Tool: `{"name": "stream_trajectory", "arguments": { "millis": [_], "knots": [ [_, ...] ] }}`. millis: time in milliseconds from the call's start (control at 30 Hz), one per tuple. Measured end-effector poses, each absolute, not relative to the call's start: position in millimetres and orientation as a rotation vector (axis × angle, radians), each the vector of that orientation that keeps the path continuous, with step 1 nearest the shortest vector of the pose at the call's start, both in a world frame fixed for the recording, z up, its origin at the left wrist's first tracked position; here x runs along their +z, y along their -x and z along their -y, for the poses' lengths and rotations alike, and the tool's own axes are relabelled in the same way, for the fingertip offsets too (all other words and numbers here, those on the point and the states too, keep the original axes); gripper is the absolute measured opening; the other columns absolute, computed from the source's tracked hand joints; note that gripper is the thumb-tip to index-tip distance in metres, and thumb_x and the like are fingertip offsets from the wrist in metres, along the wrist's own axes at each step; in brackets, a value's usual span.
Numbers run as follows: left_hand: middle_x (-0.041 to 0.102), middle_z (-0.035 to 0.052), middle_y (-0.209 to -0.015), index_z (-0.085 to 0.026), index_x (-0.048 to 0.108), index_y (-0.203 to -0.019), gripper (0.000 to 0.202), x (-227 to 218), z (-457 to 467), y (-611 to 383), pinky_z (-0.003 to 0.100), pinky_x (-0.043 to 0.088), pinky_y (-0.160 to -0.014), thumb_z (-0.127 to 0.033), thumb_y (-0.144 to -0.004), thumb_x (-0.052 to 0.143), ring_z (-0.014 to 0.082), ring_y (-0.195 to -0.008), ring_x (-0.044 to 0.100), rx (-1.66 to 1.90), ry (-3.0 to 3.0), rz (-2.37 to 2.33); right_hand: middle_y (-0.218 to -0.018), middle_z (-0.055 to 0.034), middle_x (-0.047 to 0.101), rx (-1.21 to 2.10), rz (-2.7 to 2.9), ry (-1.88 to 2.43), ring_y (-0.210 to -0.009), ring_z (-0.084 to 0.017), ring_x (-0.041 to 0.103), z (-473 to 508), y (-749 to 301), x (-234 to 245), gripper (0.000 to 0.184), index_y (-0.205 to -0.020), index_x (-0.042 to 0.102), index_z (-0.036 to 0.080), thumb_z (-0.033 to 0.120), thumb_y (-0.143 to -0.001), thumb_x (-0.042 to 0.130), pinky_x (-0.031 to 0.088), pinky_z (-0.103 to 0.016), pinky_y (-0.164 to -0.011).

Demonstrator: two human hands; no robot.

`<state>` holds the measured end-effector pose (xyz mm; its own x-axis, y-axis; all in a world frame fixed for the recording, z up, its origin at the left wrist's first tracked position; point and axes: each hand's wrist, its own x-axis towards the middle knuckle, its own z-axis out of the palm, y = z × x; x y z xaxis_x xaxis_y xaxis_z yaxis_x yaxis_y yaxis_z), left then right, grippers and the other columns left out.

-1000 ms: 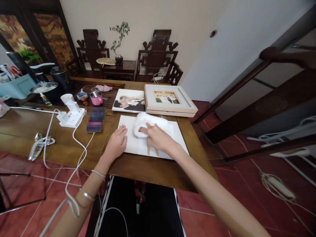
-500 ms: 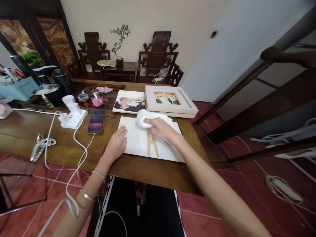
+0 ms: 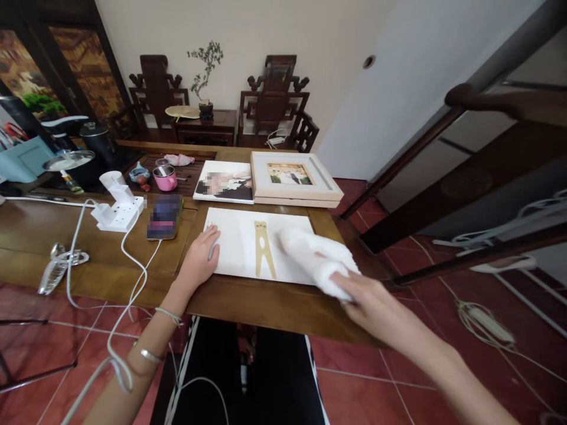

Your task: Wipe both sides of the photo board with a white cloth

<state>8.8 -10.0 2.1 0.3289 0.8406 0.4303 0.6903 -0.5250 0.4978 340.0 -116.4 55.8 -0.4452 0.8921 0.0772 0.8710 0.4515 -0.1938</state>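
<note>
A flat white board [image 3: 234, 248] with a gold figure [image 3: 261, 236] on it lies near the front edge of the wooden table. My left hand [image 3: 204, 254] rests flat on its left edge, fingers stretched out. In my right hand [image 3: 365, 295] is a white cloth [image 3: 319, 257], gripped at its near end; the cloth stretches over the right part of the board and past its right edge. Behind the board lie a white photo panel [image 3: 225, 182] and a cream picture frame [image 3: 296, 198] with a photo in it.
Left of the board are a phone [image 3: 163, 218] on a cable, a white power strip [image 3: 119, 213], a pink cup [image 3: 165, 178] and a clear hair claw [image 3: 59, 268]. Loose white cables hang over the table's front edge. A dark wooden railing [image 3: 398, 124] stands at the right.
My right hand has swept the cloth from the board's upper middle to the right and towards me, uncovering the top of the gold figure. My left hand stays on the board.
</note>
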Motion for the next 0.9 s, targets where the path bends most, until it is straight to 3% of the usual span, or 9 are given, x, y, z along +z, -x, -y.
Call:
{"name": "stream_trajectory", "arguments": {
  "millis": [133, 233, 400, 733, 900],
  "knots": [
    [0.055, 0.0169, -0.134, -0.01, 0.059, -0.12, 0.037, 2.3, 9.9, -8.2, 0.047, 0.036, -0.111, -0.02, -0.089, 0.042, 0.0266, -0.13, 0.046, 0.986, -2.361, -1.387, -0.155, -0.0093, 0.024, -0.16, 2.431, 1.584, -0.144, -0.031, 0.009, 70.6, -338.0, 64.8, 0.051, -0.099, 0.059, 0.018, -0.011, -0.066, 0.032, 0.024, -0.064, -0.109],
    [0.055, 0.0174, -0.134, -0.009, 0.059, -0.12, 0.037, 1.9, 9.8, -7.6, 0.047, 0.036, -0.111, -0.02, -0.089, 0.042, 0.0267, -0.13, 0.046, 0.986, -2.358, -1.387, -0.154, -0.011, 0.026, -0.188, 2.516, 1.595, -0.143, -0.035, 0.007, 27.3, -321.4, 57.0, 0.057, -0.107, 0.058, 0.016, -0.013, -0.065, 0.032, 0.024, -0.072, -0.103],
    [0.055, 0.0182, -0.134, -0.008, 0.059, -0.12, 0.037, 1.5, 9.6, -7.1, 0.046, 0.036, -0.111, -0.02, -0.089, 0.042, 0.0262, -0.13, 0.046, 0.986, -2.358, -1.387, -0.15, -0.0104, 0.035, 0.003, 2.63, 1.539, -0.141, -0.037, 0.016, 15.3, -301.2, 36.1, 0.07, -0.114, 0.058, 0.017, -0.015, -0.059, 0.031, 0.026, -0.074, -0.099],
    [0.055, 0.018, -0.133, -0.008, 0.059, -0.12, 0.037, 1.8, 10.7, -8.6, 0.047, 0.036, -0.112, -0.018, -0.089, 0.041, 0.0262, -0.131, 0.045, 0.984, -2.381, -1.386, -0.148, -0.0018, 0.039, 0.234, 2.67, 1.282, -0.143, -0.029, 0.01, 135.4, -319.6, 49.1, 0.05, -0.08, 0.061, 0.019, -0.01, -0.055, 0.03, 0.018, -0.069, -0.109],
    [0.054, 0.0177, -0.134, -0.009, 0.058, -0.121, 0.037, 2.5, 10.4, -8.2, 0.048, 0.036, -0.111, -0.018, -0.089, 0.042, 0.0266, -0.131, 0.045, 0.98, -2.366, -1.384, -0.149, -0.005, 0.038, 0.293, 2.638, 1.311, -0.143, -0.027, 0.011, 101.3, -325.7, 47.2, 0.055, -0.093, 0.06, 0.02, -0.009, -0.056, 0.031, 0.019, -0.065, -0.111]
  ]
}}
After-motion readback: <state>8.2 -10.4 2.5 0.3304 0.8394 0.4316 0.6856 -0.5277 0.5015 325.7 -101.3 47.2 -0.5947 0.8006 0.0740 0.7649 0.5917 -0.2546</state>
